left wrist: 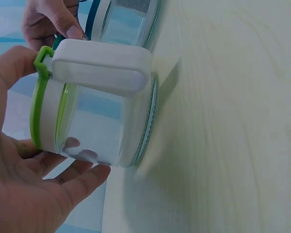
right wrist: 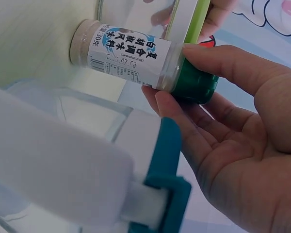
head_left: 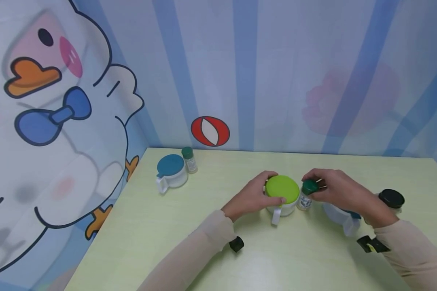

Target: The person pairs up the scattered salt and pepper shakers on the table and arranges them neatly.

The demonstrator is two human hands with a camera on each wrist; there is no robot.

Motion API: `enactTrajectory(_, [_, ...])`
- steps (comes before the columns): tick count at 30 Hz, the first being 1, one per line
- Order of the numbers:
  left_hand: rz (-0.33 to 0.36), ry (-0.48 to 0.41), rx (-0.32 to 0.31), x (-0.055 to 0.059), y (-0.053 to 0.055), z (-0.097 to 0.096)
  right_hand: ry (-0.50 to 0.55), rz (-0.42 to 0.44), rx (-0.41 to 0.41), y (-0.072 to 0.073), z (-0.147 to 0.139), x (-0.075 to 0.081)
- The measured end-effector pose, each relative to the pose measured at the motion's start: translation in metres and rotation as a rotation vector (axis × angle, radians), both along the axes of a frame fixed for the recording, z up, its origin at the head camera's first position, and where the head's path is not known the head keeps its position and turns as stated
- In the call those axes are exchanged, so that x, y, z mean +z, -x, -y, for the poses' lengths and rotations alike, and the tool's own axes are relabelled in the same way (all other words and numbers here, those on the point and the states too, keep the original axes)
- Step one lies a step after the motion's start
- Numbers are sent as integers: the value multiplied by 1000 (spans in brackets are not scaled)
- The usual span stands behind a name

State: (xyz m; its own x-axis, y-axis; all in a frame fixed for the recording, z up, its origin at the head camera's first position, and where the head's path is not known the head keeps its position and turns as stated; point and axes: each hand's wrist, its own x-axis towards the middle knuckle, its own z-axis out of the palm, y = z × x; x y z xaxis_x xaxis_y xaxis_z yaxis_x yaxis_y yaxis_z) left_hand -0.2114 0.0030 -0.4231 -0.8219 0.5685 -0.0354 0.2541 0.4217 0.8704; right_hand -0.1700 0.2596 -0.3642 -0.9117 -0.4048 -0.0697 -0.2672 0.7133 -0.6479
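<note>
My left hand [head_left: 253, 194] holds a clear glass jar with a lime-green lid [head_left: 282, 189] and a white handle. In the left wrist view, the jar [left wrist: 102, 126] stands on the table between thumb and fingers. My right hand [head_left: 336, 186] grips a small seasoning bottle [head_left: 304, 203] by its dark green cap, right beside the green-lidded jar. Its printed label and pale contents show in the right wrist view, where the bottle [right wrist: 126, 56] stands upright on the table. A blue-lidded jar [head_left: 336, 214] is partly hidden beneath my right hand and wrist.
Toward the back left of the table [head_left: 131, 242] stand another blue-lidded jar [head_left: 176, 180] and a second green-capped bottle [head_left: 191, 163]. A black-lidded container [head_left: 391, 198] sits behind my right wrist. A patterned backdrop [head_left: 276, 81] rises along the table's far edge.
</note>
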Motion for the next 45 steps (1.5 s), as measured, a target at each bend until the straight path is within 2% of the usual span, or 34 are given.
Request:
enactTrajectory(14, [-36, -25, 46, -3, -5, -3, -18, -16, -6, 2, 2, -1])
enactTrajectory(27, [-37, -71, 57, -7, -8, -5, 37, -12, 16, 8, -7, -6])
enactTrajectory(36, [-65, -35, 84, -3, -10, -7, 42, -16, 16, 8, -8, -5])
enactTrajectory(45, [-63, -37, 97, -5, -10, -9, 35, -19, 9, 7, -5, -5])
